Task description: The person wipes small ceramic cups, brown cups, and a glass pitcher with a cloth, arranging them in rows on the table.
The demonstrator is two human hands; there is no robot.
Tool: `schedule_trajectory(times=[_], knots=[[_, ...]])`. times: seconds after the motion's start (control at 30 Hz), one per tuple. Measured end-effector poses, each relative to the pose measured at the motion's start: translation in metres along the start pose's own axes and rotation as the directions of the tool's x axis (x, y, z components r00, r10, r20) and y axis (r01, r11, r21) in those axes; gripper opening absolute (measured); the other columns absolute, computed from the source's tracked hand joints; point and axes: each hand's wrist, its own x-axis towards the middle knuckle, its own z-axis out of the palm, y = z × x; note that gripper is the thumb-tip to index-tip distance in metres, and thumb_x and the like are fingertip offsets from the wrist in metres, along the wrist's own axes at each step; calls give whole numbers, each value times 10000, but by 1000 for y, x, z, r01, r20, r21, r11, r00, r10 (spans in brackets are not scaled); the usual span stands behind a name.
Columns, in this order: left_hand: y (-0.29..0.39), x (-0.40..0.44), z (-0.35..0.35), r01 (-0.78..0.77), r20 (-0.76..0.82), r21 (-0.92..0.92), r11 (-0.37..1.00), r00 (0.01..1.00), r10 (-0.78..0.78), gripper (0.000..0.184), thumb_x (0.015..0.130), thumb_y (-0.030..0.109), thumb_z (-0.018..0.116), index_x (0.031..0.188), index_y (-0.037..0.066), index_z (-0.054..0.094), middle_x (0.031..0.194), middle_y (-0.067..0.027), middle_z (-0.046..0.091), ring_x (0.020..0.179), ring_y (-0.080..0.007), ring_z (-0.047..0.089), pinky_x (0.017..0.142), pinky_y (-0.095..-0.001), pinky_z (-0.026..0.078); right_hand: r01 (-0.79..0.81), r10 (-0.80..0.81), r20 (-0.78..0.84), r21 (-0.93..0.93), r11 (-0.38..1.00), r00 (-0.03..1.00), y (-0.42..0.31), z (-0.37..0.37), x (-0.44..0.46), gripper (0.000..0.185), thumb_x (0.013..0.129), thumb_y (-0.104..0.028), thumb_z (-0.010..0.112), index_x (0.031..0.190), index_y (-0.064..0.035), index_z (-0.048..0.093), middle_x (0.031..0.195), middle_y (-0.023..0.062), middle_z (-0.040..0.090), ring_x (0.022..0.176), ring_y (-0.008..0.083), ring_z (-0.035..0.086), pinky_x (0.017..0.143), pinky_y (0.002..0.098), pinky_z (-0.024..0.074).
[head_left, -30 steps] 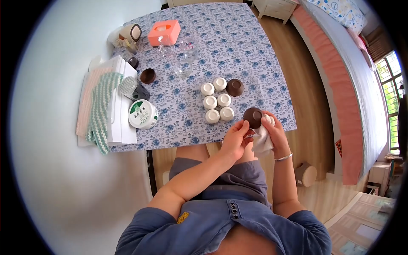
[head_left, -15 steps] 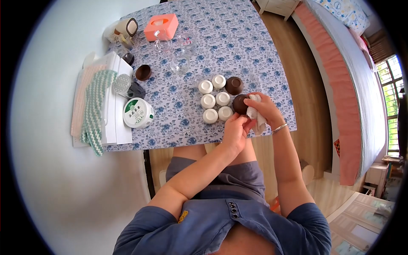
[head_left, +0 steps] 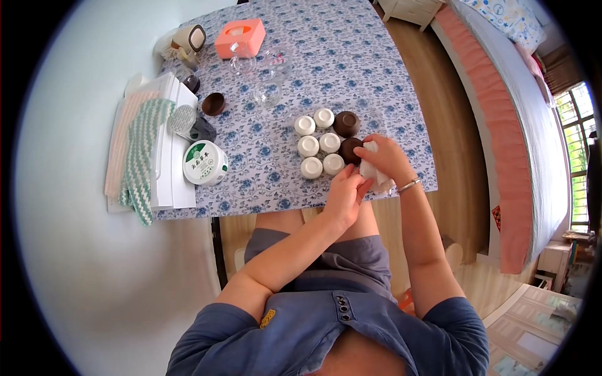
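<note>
My right hand (head_left: 387,158) is closed on a white cloth (head_left: 373,169) and on the edge of a dark brown cup (head_left: 352,150), which is upside down beside the white cups. My left hand (head_left: 345,195) is just below that cup, thumb and fingers apart, with nothing seen between them. Several upside-down white cups (head_left: 330,143) form rows to the left of the brown cup. Another brown cup (head_left: 347,124) lies upside down behind it, at the right end of the back row.
An upright brown bowl (head_left: 214,104), a white round tub (head_left: 205,163), a green striped cloth (head_left: 145,150) and white boxes (head_left: 170,169) are at the left. Clear glassware (head_left: 268,93) and a pink tissue box (head_left: 241,39) stand farther back on the flowered table (head_left: 263,191).
The brown cup has moved from the table's front edge, away from me and left, to beside the white cups. Both hands moved with it; my left hand has come off the cup.
</note>
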Motion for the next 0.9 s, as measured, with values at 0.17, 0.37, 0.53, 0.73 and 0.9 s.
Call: schedule_trajectory(times=[0.17,0.37,0.53,0.73,0.9], knots=[[0,-4,-11,17,29,38,999,999,-18,398,808,-53,404,1205,-55,376,1105,-128,499,974,-217,538,850,-309,463,-33,28,-146,-34,999,989,-5,-10,-11,439,721,-386,634,1008,-55,598,860,179,626,805,287,618,691,367,480],[32,-33,-41,-62,195,291,955,981,4,295,836,-34,388,1118,-26,475,1050,-137,563,873,-201,579,733,-283,476,83,-42,-84,575,814,996,-22,-25,-45,276,829,-260,606,945,-10,593,756,32,592,685,86,533,599,246,455],[64,-34,-60,-524,314,458,718,851,421,211,856,-19,405,1025,-16,531,971,-94,593,809,-136,567,681,-250,462,156,-214,6,662,733,977,-60,3,-40,264,851,-258,581,977,-26,583,789,16,586,726,64,521,629,224,447],[133,0,-75,-598,416,798,-75,455,787,278,755,-53,496,1029,-13,515,971,-149,560,895,-281,540,760,-335,439,97,-244,58,811,577,968,-126,44,-5,310,858,-274,564,1054,-35,533,860,47,576,776,93,534,669,241,454],[185,63,-100,-145,654,756,-639,223,723,341,709,-57,475,1045,-95,431,1116,-256,462,1075,-423,426,931,-469,346,127,-273,68,762,635,960,-156,80,34,385,830,-321,580,1068,-24,522,876,85,584,801,140,547,699,284,458]])
